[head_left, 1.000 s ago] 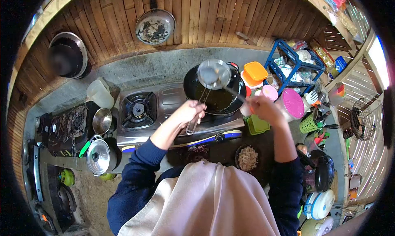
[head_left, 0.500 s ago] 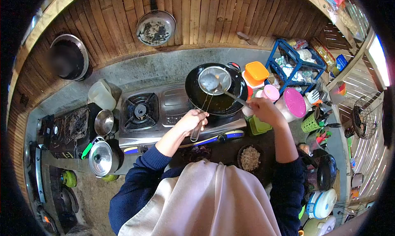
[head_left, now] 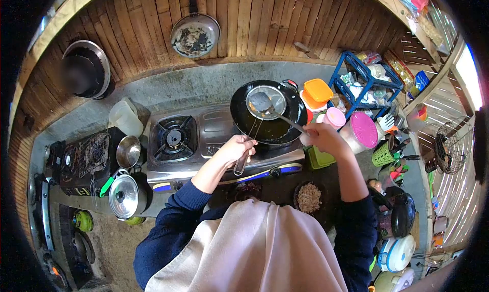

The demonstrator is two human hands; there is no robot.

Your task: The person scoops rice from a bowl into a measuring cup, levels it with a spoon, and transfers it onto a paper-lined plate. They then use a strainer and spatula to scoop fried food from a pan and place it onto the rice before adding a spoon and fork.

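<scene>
My left hand (head_left: 238, 149) is closed around the handle of a round wire-mesh strainer (head_left: 277, 98), which is held over a black wok (head_left: 241, 120) with dark oil in it. My right hand (head_left: 326, 138) grips the handle of a metal spatula (head_left: 261, 102). Its blade rests over the mesh, overlapping the strainer's left half in this view. The wok sits on the right burner of a steel gas stove (head_left: 214, 125). Between blade and mesh, whatever lies there is hidden.
Nearest my body, a dark bowl (head_left: 309, 197) of pale crumbly food stands below the stove. An orange container (head_left: 318, 91), a pink-lidded tub (head_left: 364, 129) and a blue rack (head_left: 364, 68) crowd the right. Left are a lidded pot (head_left: 126, 195) and a small pan (head_left: 129, 150).
The spatula blade has turned within the strainer, showing a darker, flatter side. My right hand has shifted slightly left and down; my left hand holds nearly the same place.
</scene>
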